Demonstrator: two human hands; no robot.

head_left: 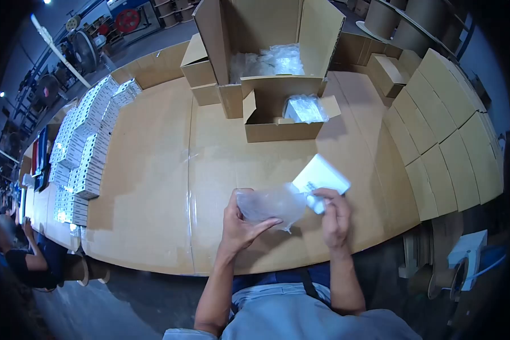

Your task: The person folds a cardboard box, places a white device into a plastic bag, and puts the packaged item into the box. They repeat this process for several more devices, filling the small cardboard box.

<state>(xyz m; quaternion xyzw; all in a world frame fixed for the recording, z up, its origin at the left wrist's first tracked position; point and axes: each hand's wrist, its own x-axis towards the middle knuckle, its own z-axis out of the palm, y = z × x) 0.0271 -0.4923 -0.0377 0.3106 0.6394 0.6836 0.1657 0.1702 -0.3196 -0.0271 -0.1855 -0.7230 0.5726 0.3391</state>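
Note:
A translucent plastic bag (269, 205) is held up in front of me over the cardboard-covered table. My left hand (239, 228) is closed around its left side, with the thumb along the lower edge. At the bag's right end, my right hand (335, 218) pinches the lower part of a flat white box (322, 174) with faint print on it. The box tilts up and to the right, and its lower left corner overlaps the bag's edge in this view. Some of the right fingers are hidden behind the hand.
An open carton (284, 133) holding a bubble-wrapped package (306, 109) stands ahead. Behind it, a larger carton (266, 17) contains bubble wrap. White boxes (88, 153) are stacked at left, brown cartons (447, 136) at right. Another person (37, 255) is at far left.

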